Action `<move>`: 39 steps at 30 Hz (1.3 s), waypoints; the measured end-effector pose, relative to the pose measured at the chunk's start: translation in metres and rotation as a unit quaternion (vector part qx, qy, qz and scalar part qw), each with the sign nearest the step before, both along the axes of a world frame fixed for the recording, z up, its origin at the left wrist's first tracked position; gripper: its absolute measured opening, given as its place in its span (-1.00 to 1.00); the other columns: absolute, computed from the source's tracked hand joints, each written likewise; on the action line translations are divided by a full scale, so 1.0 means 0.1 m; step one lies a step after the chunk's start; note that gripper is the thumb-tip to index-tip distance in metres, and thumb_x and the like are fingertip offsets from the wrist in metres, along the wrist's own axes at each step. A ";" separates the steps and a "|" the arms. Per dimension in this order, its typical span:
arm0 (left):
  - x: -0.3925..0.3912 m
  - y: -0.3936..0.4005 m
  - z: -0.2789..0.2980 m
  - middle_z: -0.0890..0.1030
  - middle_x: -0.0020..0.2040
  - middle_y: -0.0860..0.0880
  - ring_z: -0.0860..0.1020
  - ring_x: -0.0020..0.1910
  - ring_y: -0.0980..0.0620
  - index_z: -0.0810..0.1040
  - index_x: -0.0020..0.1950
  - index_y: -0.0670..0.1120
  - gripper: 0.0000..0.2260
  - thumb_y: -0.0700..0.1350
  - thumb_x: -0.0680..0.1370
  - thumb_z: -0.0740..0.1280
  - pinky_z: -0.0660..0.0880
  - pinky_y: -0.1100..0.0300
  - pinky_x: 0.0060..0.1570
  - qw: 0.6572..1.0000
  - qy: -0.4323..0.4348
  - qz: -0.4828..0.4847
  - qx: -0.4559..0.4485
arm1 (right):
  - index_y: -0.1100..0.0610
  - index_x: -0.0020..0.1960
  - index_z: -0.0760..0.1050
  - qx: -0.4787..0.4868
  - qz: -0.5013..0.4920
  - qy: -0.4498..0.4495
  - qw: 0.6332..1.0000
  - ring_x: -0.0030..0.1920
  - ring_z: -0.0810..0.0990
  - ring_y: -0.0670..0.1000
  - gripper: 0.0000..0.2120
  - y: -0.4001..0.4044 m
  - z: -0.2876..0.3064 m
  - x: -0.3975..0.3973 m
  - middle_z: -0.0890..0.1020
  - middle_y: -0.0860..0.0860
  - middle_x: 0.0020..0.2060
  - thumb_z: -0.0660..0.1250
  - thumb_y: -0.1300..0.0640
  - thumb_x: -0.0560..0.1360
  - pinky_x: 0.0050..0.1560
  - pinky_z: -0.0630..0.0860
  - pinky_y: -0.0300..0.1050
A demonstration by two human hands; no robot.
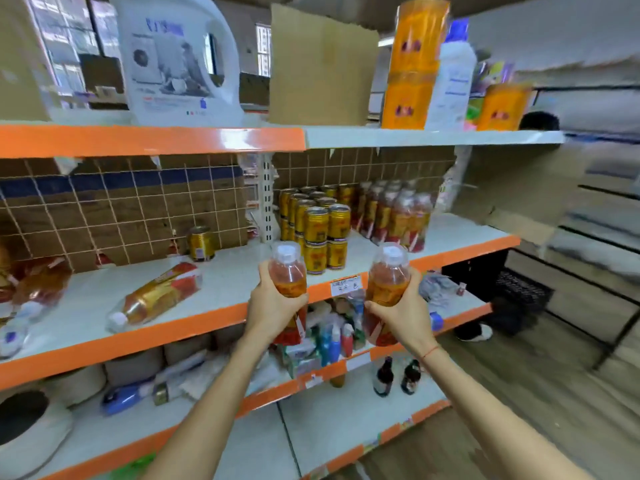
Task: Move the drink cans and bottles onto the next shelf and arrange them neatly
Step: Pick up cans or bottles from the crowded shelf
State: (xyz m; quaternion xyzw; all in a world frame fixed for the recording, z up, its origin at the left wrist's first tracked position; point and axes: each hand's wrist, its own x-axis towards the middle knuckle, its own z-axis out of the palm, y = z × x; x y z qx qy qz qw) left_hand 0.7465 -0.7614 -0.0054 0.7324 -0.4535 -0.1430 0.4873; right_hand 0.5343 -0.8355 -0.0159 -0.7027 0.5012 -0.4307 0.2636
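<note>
Head view | left hand [275,308] grasps one bottle [288,271], right hand [401,311] another [388,277], both carried before shelf edge [207,317] | right bay: cans [327,233], bottles [398,213] grouped | left bay: one can [201,243], one fallen bottle [156,296] | judged midway.

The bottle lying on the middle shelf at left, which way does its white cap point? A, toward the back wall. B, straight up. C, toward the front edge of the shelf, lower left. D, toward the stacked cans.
C: the lying bottle is on its side on the left shelf section, its white cap at the lower-left end near the orange front edge, its base toward the back right.
</note>
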 end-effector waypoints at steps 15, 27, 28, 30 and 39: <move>-2.03 -1.78 0.00 0.56 0.13 -0.06 0.56 0.01 -0.07 0.16 0.40 0.04 -0.24 0.02 0.34 0.53 0.55 0.02 -0.02 0.997 -0.004 -0.078 -0.018 | 0.05 0.35 0.14 0.008 -0.092 0.006 0.996 0.02 0.59 0.19 -0.22 -1.40 0.04 -2.07 0.58 0.12 0.07 0.54 0.04 0.31 -0.15 0.47 -0.06; -2.57 -3.40 0.16 0.54 0.19 -0.05 0.54 0.12 -0.11 0.18 0.36 0.08 -0.24 0.02 0.30 0.55 0.50 0.05 0.06 0.991 -0.006 -0.127 -0.042 | 0.00 0.29 0.12 0.006 -0.116 0.003 0.993 0.03 0.58 0.20 -0.21 -2.87 0.10 -2.46 0.57 0.14 0.09 0.56 -0.03 0.27 0.01 0.54 0.09; -2.61 -3.53 0.19 0.55 0.18 -0.06 0.55 0.11 -0.11 0.18 0.37 0.07 -0.23 0.02 0.30 0.55 0.52 0.04 0.05 0.990 -0.014 -0.132 -0.042 | 0.00 0.30 0.11 0.003 -0.118 0.003 0.993 0.03 0.58 0.19 -0.20 -2.99 0.12 -2.48 0.57 0.14 0.09 0.56 -0.03 0.27 0.01 0.54 0.08; -2.68 -3.81 0.24 0.58 0.14 -0.07 0.57 0.08 -0.13 0.17 0.37 0.08 -0.23 0.03 0.30 0.55 0.53 0.03 0.01 0.989 -0.019 -0.139 -0.043 | 0.01 0.33 0.11 -0.011 -0.121 -0.002 0.993 0.04 0.58 0.18 -0.18 -3.24 0.16 -2.53 0.57 0.12 0.09 0.56 -0.02 0.28 0.01 0.54 0.06; -2.99 -4.65 0.17 0.54 0.13 -0.01 0.55 0.03 -0.05 0.18 0.37 0.09 -0.24 0.02 0.31 0.54 0.51 0.10 -0.03 0.991 -0.021 -0.128 -0.031 | 0.05 0.30 0.14 -0.012 -0.096 -0.017 0.995 0.02 0.59 0.17 -0.23 -4.16 0.17 -2.70 0.55 0.06 0.02 0.56 0.00 0.29 0.00 0.54 0.03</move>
